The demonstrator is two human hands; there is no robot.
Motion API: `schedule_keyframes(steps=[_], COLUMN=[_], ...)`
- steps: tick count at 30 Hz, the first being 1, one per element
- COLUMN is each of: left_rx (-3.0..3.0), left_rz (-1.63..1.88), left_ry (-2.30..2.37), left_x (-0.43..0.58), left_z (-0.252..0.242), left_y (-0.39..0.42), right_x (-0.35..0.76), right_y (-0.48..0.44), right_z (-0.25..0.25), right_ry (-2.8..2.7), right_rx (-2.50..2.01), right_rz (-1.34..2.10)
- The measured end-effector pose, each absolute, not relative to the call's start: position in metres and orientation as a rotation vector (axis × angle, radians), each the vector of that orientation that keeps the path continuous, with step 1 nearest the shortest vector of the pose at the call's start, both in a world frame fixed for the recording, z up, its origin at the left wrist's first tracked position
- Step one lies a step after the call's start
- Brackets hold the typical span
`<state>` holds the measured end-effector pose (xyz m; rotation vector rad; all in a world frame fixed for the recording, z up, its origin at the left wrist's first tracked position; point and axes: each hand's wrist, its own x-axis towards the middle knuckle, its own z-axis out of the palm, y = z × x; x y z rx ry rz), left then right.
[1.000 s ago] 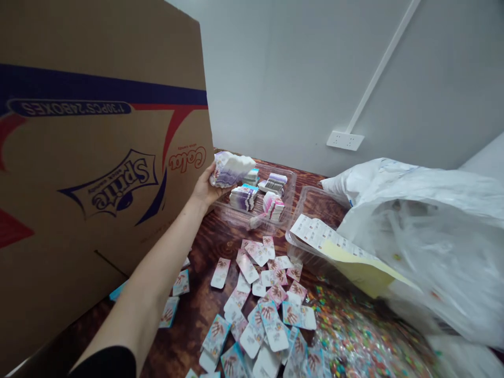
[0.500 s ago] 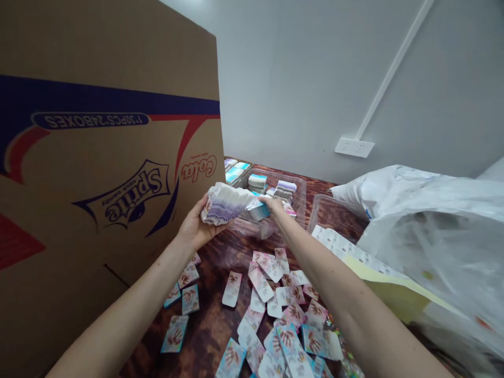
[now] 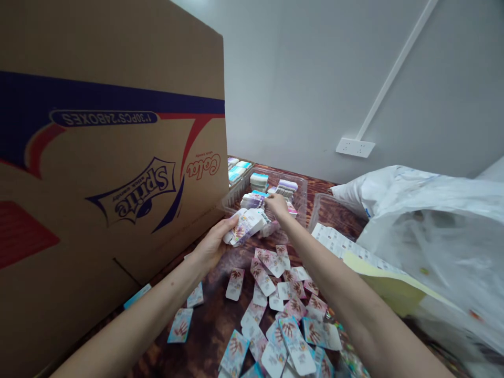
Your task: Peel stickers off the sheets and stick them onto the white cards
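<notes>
At the near side of the clear plastic tray (image 3: 305, 189), the left hand (image 3: 214, 241) gripped a stack of printed cards (image 3: 248, 224) while the right hand (image 3: 276, 205), its hold impossible to tell, reached among bundles (image 3: 259, 182) already gathered inside, with loose cards (image 3: 262, 278) ungathered before it on the tabletop (image 3: 210, 320).

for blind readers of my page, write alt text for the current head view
A person's left grip holds a bundle of printed cards; the right grip is at card stacks in a clear plastic tray. Loose cards lie scattered on a dark wood-grain table, between a large Sprite stick candy carton and a white plastic bag.
</notes>
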<state>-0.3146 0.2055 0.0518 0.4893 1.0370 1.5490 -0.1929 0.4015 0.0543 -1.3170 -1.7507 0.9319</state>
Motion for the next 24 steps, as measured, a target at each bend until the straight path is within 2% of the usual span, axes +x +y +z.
schedule_keyframes(steps=[6, 11, 13, 16, 18, 21, 24], left_rx=[0.581, 0.801, 0.93, 1.014, 0.982, 0.901, 0.913], left_rz=[1.567, 1.249, 1.121, 0.947, 0.844, 0.758, 0.748], left_ry=[0.972, 1.093, 1.157, 1.12, 1.035, 0.914, 0.839], left_x=[-0.278, -0.224, -0.198, -0.16, -0.143, -0.129, -0.114], left_z=[0.064, 0.068, 0.068, 0.069, 0.072, 0.081, 0.087], left_y=[0.188, 0.167, 0.153, 0.131, 0.12, 0.111, 0.106], right_x=[-0.103, -0.018, 0.009, 0.04, 0.058, 0.083, 0.103], right_y=[0.286, 0.177, 0.148, 0.118, 0.103, 0.086, 0.074], right_z=[0.074, 0.088, 0.093, 0.09, 0.083, 0.07, 0.058], right_ry=[-1.675, -2.139, -2.335, -2.407, -2.265, -1.803, -1.218], right_rx=[-1.235, -0.956, -0.947, -0.968, -1.046, -1.167, -1.1], right_rz=[0.92, 0.414, 0.349, 0.452, 0.552, 0.828, 1.2])
